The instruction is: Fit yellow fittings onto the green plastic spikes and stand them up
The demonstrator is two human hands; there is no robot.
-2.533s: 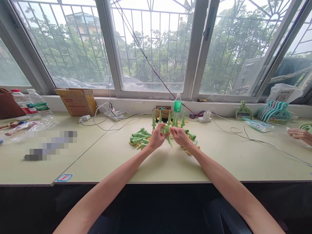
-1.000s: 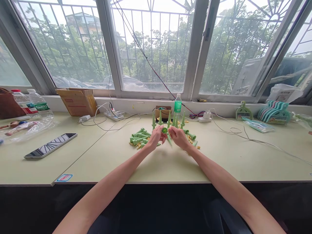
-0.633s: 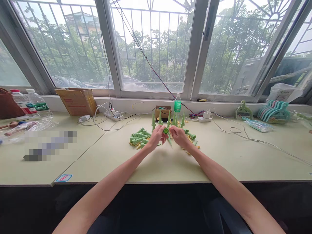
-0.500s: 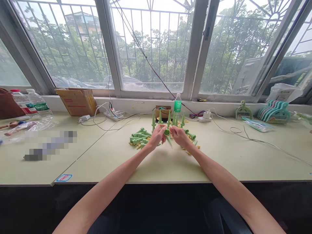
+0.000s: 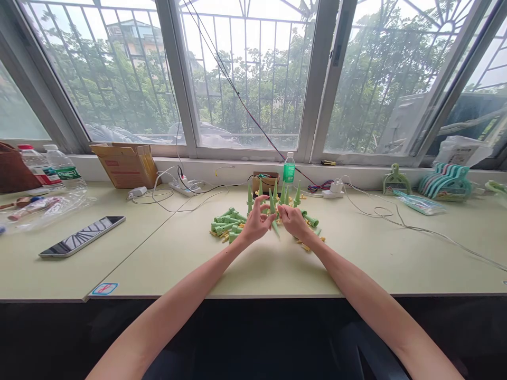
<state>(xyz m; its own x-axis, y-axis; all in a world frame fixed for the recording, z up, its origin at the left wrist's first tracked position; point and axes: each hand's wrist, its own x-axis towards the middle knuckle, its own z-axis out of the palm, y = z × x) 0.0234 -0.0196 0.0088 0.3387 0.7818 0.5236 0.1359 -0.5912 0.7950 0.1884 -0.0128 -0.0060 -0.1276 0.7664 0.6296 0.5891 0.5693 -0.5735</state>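
My left hand (image 5: 255, 224) and my right hand (image 5: 293, 220) meet over the middle of the pale green table (image 5: 257, 264). Both pinch one green cone-shaped plastic spike (image 5: 272, 207), which points up between the fingertips. A heap of green spikes (image 5: 225, 224) lies flat just left of my left hand, with small yellow parts under it. Several finished spikes (image 5: 285, 195) stand upright in a row behind my hands. More green and yellow parts (image 5: 311, 221) lie by my right wrist.
A green-labelled bottle (image 5: 289, 169) and a small brown box (image 5: 266, 181) stand behind the spikes. A power strip (image 5: 185, 186) and cables cross the back. A cardboard box (image 5: 127, 163), water bottles (image 5: 59, 168) and a phone (image 5: 81, 236) are at the left; teal hangers (image 5: 446, 182) at the right.
The spike between my fingers showed its round open end toward me; now its tip points up. Another person's hand at the far right edge has gone from view.
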